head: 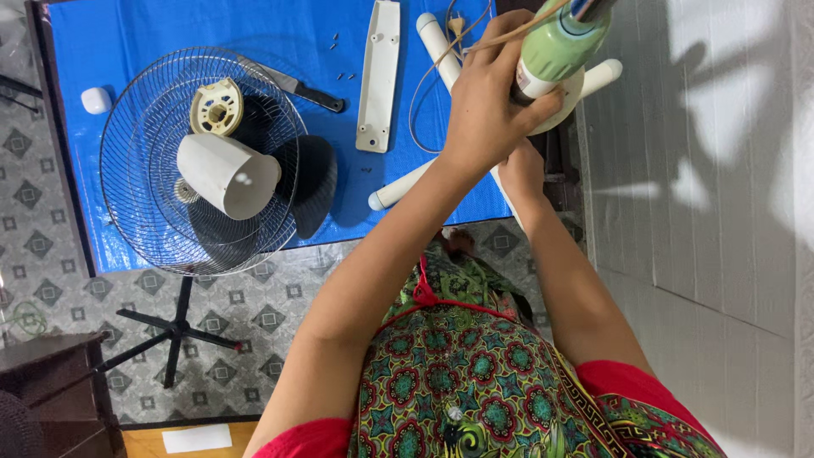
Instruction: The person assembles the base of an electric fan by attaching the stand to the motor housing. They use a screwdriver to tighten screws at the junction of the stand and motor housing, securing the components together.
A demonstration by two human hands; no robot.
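My left hand (485, 106) is closed around the pale green collar (555, 42) of a fan stand, with a beige cord (441, 68) running over its fingers. Just below it, my right hand (521, 172) grips the stand's white cross-shaped base (398, 188), and its fingers are mostly hidden. The base's white tube legs (434, 38) stick out over the blue mat (127, 34).
A wire fan grille (127, 170) lies on the mat holding a white motor cover (227, 174) and a cream round plate (216, 108). Nearby are a black-handled knife (297, 86), a long white plate (378, 76), small screws (334, 39) and a white cap (95, 100). A black stand foot (174, 331) rests on the patterned floor.
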